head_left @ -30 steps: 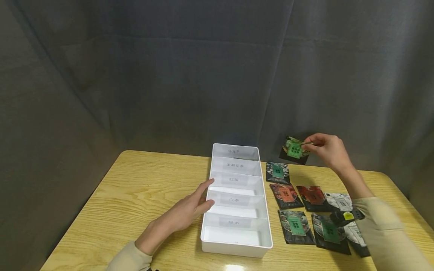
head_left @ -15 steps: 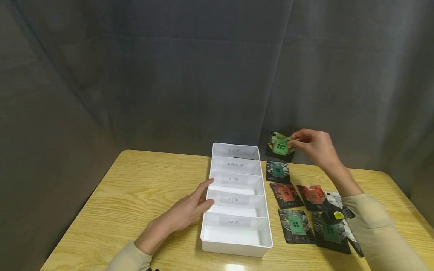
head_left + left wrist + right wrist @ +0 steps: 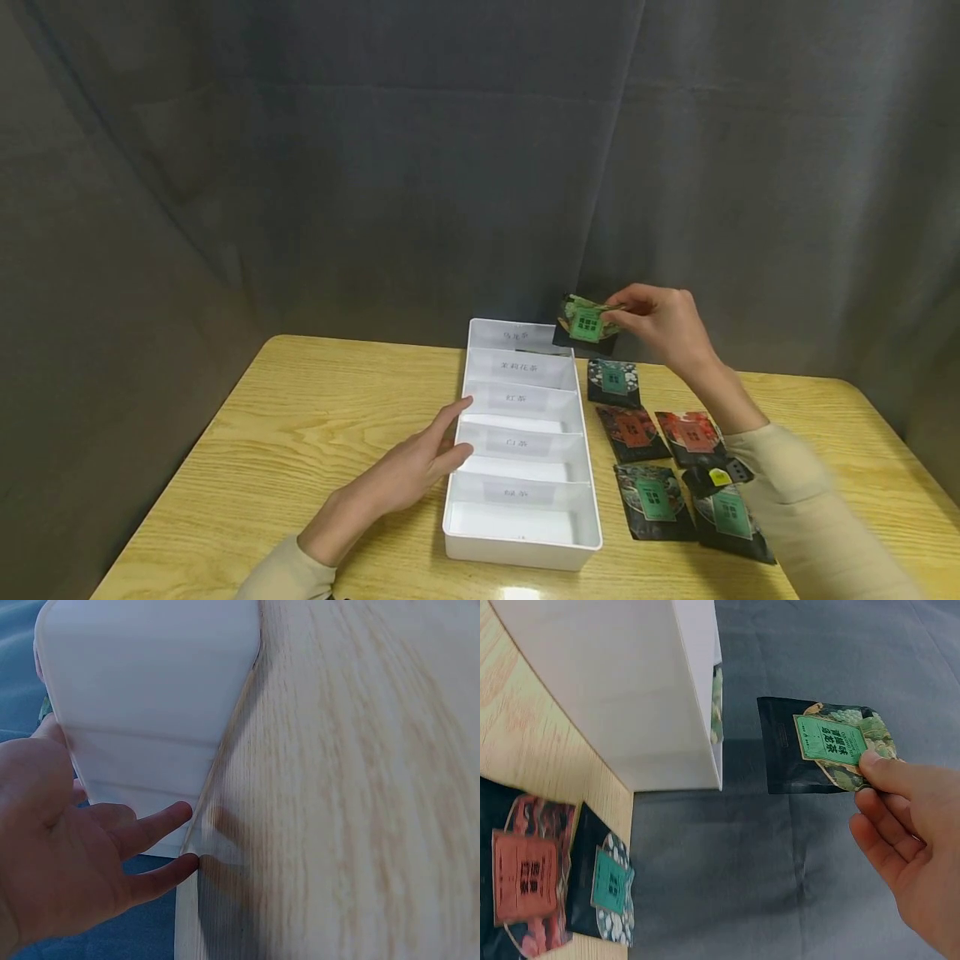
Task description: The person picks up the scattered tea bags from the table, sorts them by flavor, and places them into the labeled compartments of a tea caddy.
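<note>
I am watching my right hand pinching 1 dark tea packet with a green label by its right edge, thumb and fingers curled onto it; the packet is hanging in the air just beside the far right corner of the white divided tray, above the table edge and against the grey curtain. In the right wrist view the same packet is showing its green label face-on, held at its corner by the fingertips, with the tray's outer wall to its left and apart from it. My left hand is resting on the wooden table with fingers straight and relaxed, gripping nothing; the fingertips are touching the tray's left wall about level with the 3rd and 4th compartments. The left wrist view is showing those fingers lying against the white wall. The tray is showing 5 compartments in a row, each with a paper label; the near ones are looking bare, and I cannot tell what is in the farthest one. On the table right of the tray I am counting 5 more packets lying flat: 1 teal-labelled, 2 red-labelled, and 2 green-labelled. My right sleeve is covering part of that group.
</note>
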`<state>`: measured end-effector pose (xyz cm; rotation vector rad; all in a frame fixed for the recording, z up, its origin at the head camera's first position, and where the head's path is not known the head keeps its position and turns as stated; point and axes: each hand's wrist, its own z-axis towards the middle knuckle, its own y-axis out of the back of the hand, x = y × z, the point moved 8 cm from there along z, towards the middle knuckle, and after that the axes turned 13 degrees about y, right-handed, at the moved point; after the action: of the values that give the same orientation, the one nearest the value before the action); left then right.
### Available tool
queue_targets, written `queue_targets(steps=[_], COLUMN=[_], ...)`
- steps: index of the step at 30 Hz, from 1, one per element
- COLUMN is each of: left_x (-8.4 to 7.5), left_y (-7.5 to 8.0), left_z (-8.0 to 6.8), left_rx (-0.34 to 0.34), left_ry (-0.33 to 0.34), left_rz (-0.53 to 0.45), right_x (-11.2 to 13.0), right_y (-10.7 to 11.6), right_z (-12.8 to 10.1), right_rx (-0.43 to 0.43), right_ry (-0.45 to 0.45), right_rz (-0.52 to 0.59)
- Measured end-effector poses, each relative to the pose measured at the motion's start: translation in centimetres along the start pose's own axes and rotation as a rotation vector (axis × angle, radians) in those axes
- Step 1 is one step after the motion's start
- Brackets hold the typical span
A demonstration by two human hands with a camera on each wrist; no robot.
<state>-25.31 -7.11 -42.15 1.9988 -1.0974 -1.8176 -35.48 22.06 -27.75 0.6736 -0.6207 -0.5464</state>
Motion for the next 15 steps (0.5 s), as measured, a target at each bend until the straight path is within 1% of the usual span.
queue_targets(steps=[8, 15], left_x=[0.1, 0.1], left_y=[0.1, 0.0], left_z=[-0.1, -0.1], left_rx=[-0.014, -0.006], left_ry=[0.008, 0.002], left_rz=[0.023, 0.011], right_x=[1.3, 1.8], right_y=[-2.1, -3.8], right_z=[1.1, 1.6], right_rx=[-0.012, -0.006], right_ry=[0.079, 0.078], right_rz=[0.007, 0.038])
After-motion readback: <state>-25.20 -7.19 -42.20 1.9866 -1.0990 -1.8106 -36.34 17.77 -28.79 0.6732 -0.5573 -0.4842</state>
